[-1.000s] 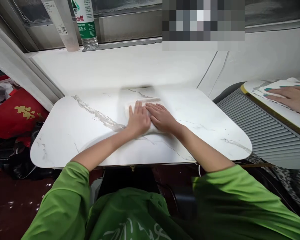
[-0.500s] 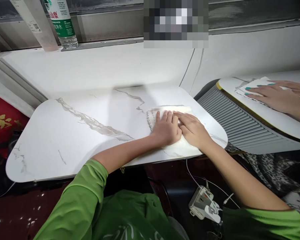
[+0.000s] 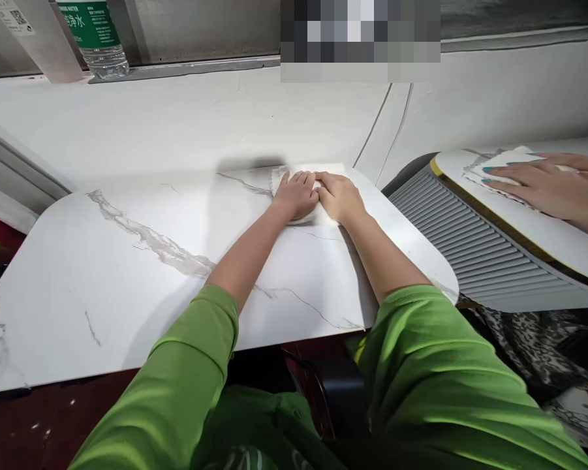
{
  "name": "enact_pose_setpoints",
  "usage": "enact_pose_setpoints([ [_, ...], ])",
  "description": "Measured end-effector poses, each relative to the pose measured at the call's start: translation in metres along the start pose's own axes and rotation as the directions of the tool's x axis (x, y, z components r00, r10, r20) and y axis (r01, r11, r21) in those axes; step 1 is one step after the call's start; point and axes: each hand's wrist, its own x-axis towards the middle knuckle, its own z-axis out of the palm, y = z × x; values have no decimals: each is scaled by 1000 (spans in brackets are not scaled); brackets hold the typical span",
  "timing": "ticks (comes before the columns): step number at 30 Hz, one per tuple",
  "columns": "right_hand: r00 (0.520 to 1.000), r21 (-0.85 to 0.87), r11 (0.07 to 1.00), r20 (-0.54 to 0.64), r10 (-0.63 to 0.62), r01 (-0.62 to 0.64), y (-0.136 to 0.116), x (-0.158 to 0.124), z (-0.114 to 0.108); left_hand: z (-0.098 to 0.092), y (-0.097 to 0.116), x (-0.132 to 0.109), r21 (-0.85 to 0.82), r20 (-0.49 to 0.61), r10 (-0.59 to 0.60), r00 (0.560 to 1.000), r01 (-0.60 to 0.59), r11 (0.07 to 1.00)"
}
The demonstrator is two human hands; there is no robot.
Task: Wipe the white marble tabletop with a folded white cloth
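Where the hands meet: left hand (image 3: 296, 196) and right hand (image 3: 342, 199) lie palm-down side by side, fingers laid out over the cloth rather than closed round it; undersides hidden.
Cloth (image 3: 324, 215): white, scalloped edge showing on its left; pinned flat under both hands, by the table's far edge, right of the middle.
Table (image 3: 298, 267): white top, rounded corners, a grey-brown vein (image 3: 149, 241) slanting across the left half.
Sleeves (image 3: 176, 372): green, both arms reaching over from the near side.
Wall (image 3: 186, 124): white, beyond the table; two thin cables (image 3: 376, 124) run down it, far right of the hands.
Sill (image 3: 190, 68): far left, carrying a green-labelled water bottle (image 3: 95, 32) and, left of that, a cloudy container (image 3: 53, 49); tops cut off.
Second table (image 3: 562, 228): at right, gold-edged above a grey ribbed base (image 3: 450, 241).
Co-worker's hand (image 3: 545, 186): on that table, teal nails, spread over another white cloth (image 3: 502, 163).
Floor (image 3: 44, 424): dark red, glossy, near left.
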Motion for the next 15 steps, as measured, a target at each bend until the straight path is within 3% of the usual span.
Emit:
enact_pose_setpoints([
  [8, 997, -36, 997, -28, -67, 66, 3, -5, 7, 0, 1, -10, 13, 30, -42, 999, 42, 999],
  [12, 994, -47, 992, -5, -113, 113, -19, -28, 2, -1, 5, -42, 17, 36, -50, 998, 49, 999],
  [15, 989, -55, 987, -6, -148, 148, -46, -60, -5, -6, 11, -83, 31, 33, -34, 999, 33, 999],
])
